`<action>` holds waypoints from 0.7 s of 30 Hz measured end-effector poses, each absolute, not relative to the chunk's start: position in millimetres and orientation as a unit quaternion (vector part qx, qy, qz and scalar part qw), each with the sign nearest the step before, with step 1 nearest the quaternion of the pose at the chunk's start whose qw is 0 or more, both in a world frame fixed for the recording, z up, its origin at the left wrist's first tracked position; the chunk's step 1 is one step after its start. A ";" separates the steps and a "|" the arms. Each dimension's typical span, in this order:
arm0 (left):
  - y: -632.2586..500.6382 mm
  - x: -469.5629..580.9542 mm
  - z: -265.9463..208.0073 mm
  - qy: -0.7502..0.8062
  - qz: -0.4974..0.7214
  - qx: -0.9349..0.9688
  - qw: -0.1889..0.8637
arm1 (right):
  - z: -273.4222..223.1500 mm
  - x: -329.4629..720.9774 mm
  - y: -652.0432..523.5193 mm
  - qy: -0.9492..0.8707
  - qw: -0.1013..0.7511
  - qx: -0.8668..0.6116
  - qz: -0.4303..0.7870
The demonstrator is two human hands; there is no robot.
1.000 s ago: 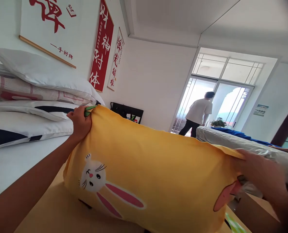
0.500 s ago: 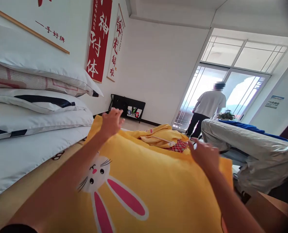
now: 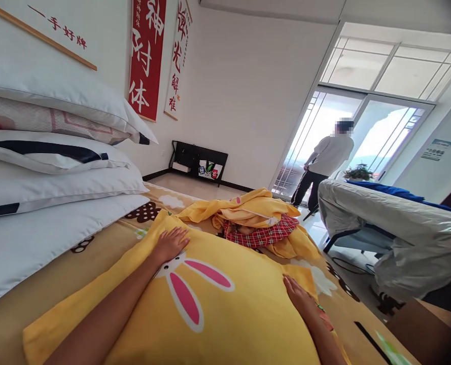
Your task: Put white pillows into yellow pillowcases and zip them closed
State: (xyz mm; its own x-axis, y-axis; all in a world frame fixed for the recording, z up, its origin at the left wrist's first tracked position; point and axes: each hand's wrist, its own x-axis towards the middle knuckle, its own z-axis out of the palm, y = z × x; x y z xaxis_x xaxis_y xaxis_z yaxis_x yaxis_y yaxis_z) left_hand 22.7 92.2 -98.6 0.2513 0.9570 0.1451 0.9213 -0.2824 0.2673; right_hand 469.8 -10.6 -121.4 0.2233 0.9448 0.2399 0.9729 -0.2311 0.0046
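A plump yellow pillow [image 3: 244,304] with a white rabbit print and pink ears lies in front of me on a brown patterned bedspread [image 3: 4,332]. My left hand [image 3: 172,244] rests flat on its far left part, fingers stretched out, over part of the rabbit's face. Along the pillow's right side lies my right hand [image 3: 298,295], its fingers extended and pressed against the cloth. Just beyond the pillow sits a crumpled heap of yellow fabric [image 3: 255,205] with a red checked cloth [image 3: 263,232] showing under it.
Several white pillows [image 3: 58,190] are stacked at my left. On the right stands a plastic-covered piece of furniture [image 3: 392,218], with a potted plant [image 3: 358,172] behind. A person [image 3: 330,157] stands by the glass doors. A low black rack [image 3: 198,162] is against the far wall.
Both hands have come down onto the pillow, which now lies lower and flatter on the bed. More bedspread and the red checked cloth show beyond it. The person by the doors has turned slightly.
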 end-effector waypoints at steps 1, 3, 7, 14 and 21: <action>90.2 21.8 -92.6 0.593 0.136 0.791 0.063 | -114.7 469.8 -13.3 -0.606 0.056 -0.787 -0.103; 90.7 18.1 -68.6 0.589 0.124 0.796 0.061 | -84.7 463.9 -13.9 -0.588 0.036 -0.798 -0.127; 109.2 26.6 24.2 0.569 0.134 0.811 0.027 | 26.2 419.7 0.9 -0.625 0.061 -0.755 -0.191; 104.3 119.5 39.2 0.527 0.240 0.814 -0.041 | 55.9 275.0 16.9 -0.708 0.103 -0.683 -0.147; 70.9 120.9 -76.6 0.403 0.171 0.888 0.139 | -77.6 277.2 -1.6 -0.768 0.105 -0.632 -0.015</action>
State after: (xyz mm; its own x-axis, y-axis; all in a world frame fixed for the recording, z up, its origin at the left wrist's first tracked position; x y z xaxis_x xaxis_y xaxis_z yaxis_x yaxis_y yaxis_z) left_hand 120.9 70.9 -76.6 0.6170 0.7630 0.1929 0.6681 -0.6373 0.3841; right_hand 277.2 -1.6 -77.6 -0.1796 0.9669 0.1811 0.9734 0.2013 -0.1094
